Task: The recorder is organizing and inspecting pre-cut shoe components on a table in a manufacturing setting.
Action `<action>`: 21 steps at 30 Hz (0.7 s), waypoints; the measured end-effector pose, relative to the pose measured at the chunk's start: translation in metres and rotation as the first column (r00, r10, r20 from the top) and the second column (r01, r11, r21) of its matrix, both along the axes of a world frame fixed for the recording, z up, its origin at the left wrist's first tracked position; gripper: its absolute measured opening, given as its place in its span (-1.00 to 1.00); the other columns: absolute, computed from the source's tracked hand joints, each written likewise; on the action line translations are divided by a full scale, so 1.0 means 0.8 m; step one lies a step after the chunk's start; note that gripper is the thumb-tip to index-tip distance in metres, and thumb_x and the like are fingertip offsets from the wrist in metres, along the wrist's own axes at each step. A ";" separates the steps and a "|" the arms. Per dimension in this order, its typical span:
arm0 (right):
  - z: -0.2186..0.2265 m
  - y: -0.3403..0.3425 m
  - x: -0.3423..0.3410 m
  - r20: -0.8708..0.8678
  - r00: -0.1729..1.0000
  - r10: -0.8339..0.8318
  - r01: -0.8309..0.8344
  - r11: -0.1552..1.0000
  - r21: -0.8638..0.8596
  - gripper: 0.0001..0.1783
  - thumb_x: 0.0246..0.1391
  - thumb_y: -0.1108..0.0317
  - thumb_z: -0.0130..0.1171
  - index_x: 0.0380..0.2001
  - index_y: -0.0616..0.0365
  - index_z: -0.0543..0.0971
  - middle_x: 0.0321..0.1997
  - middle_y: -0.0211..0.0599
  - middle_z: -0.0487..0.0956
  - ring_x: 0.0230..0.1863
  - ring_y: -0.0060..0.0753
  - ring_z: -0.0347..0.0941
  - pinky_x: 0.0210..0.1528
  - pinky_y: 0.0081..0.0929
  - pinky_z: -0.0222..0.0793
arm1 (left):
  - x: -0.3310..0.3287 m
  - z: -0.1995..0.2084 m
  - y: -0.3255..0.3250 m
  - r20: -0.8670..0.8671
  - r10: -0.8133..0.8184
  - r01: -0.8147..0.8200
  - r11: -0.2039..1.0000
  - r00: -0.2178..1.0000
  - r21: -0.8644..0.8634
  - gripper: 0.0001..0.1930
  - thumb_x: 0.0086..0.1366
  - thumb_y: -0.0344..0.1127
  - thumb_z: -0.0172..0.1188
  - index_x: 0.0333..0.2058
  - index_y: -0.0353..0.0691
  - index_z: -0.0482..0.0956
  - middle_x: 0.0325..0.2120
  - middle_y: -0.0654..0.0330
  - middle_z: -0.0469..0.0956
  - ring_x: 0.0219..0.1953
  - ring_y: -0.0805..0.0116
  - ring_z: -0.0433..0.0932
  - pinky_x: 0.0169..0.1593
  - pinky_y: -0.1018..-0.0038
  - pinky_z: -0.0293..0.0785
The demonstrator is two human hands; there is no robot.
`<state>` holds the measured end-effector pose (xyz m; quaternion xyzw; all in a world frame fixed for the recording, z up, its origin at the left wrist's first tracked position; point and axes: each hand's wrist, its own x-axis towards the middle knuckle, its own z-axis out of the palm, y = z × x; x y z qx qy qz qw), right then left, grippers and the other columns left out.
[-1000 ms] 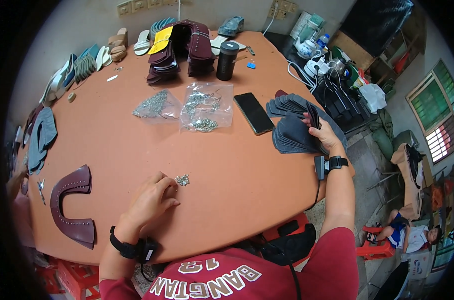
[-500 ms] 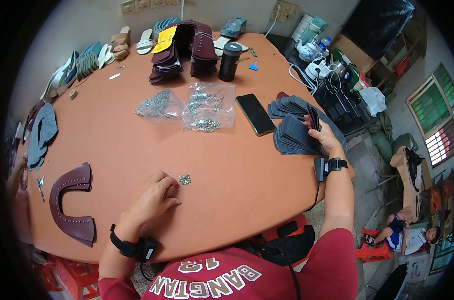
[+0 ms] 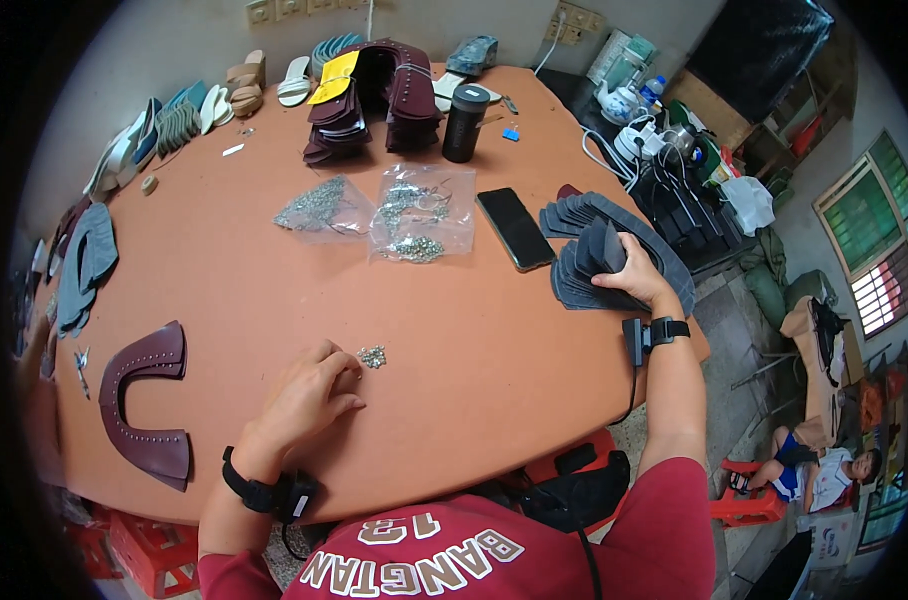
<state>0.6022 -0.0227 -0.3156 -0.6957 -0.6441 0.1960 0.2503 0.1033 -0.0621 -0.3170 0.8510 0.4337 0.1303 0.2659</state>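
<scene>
My left hand (image 3: 312, 392) rests on the table with its fingers loosely bent and the thumb apart from them; nothing shows in it. Just beyond its fingertips lies a small pile of shiny metal studs (image 3: 372, 357). At the right, my right hand (image 3: 638, 274) grips the end of a dark grey shoe upper piece (image 3: 602, 246), thumb in front and fingers behind. That end is raised from a fanned stack of curved grey shoe upper pieces (image 3: 577, 285). How many pieces the hand holds cannot be made out.
A studded maroon shoe upper (image 3: 124, 400) lies at the left. Bags of studs (image 3: 421, 215), a phone (image 3: 515, 229), a black tumbler (image 3: 464, 124) and tied maroon uppers (image 3: 411, 95) stand or lie farther back. Sandals line the far left edge. A person (image 3: 824, 475) sits at far right.
My right hand has tilted the grey upper's end leftward, so its flat face now shows instead of its edge. My left hand stays by the studs.
</scene>
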 end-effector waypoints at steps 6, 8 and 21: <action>0.003 -0.004 -0.004 -0.075 0.997 -0.026 0.032 0.997 0.077 -0.09 -0.46 0.18 0.52 0.04 0.24 0.34 0.00 -0.03 0.45 0.07 -0.11 0.35 0.15 -0.35 0.20 | -0.003 0.004 -0.004 0.017 0.012 -0.012 1.000 1.000 -0.002 -0.62 -0.06 -0.31 0.38 -0.23 -0.20 0.51 -0.31 0.11 0.44 -0.20 0.07 0.45 -0.14 0.28 0.40; 0.010 -0.011 -0.005 0.009 0.995 -0.102 0.099 0.980 0.173 -0.12 -0.41 0.18 0.51 0.03 0.25 0.33 -0.02 -0.02 0.47 0.05 -0.11 0.38 0.13 -0.34 0.22 | -0.002 0.003 -0.004 0.032 0.013 -0.012 1.000 0.999 -0.013 -0.63 -0.05 -0.32 0.37 -0.23 -0.21 0.51 -0.30 0.10 0.44 -0.19 0.06 0.45 -0.14 0.27 0.40; 0.194 -0.076 0.088 -0.601 0.740 0.302 0.274 0.680 0.680 -0.48 0.09 0.16 0.22 0.04 0.22 0.38 -0.28 -0.45 0.36 -0.27 -0.52 0.28 -0.13 -0.56 0.22 | -0.039 -0.002 -0.010 0.237 0.062 -0.071 0.997 0.970 0.030 -0.63 0.06 -0.33 0.29 -0.15 -0.30 0.46 -0.26 0.00 0.49 -0.17 0.00 0.49 -0.14 0.23 0.42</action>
